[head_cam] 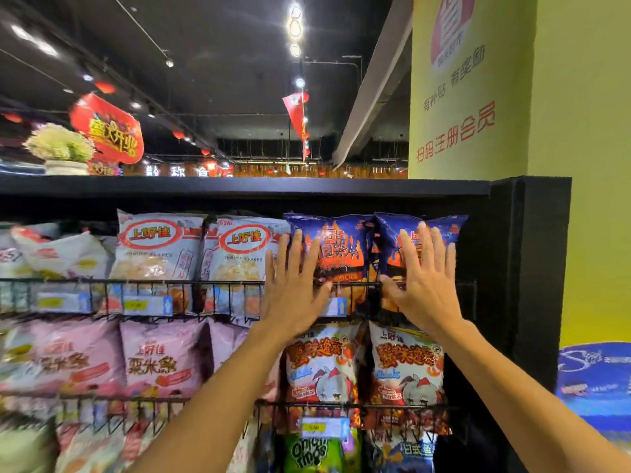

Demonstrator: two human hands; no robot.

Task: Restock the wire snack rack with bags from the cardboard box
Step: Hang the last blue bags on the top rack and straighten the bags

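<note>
Two dark blue bags with orange flame print stand side by side at the right end of the top wire rack (191,285). My left hand (293,285) lies flat, fingers spread, against the left blue bag (341,247). With straight, spread fingers, my right hand (423,281) presses on the right blue bag (392,233), its thumb near the rack's front wire. The cardboard box is out of view.
White shrimp-flake bags (160,250) fill the top rack to the left. Pink bags (160,356) and red-and-white bags (406,367) sit one tier down. A black shelf top (239,186) runs overhead, a black side panel (532,268) and green pillar (580,165) stand at right.
</note>
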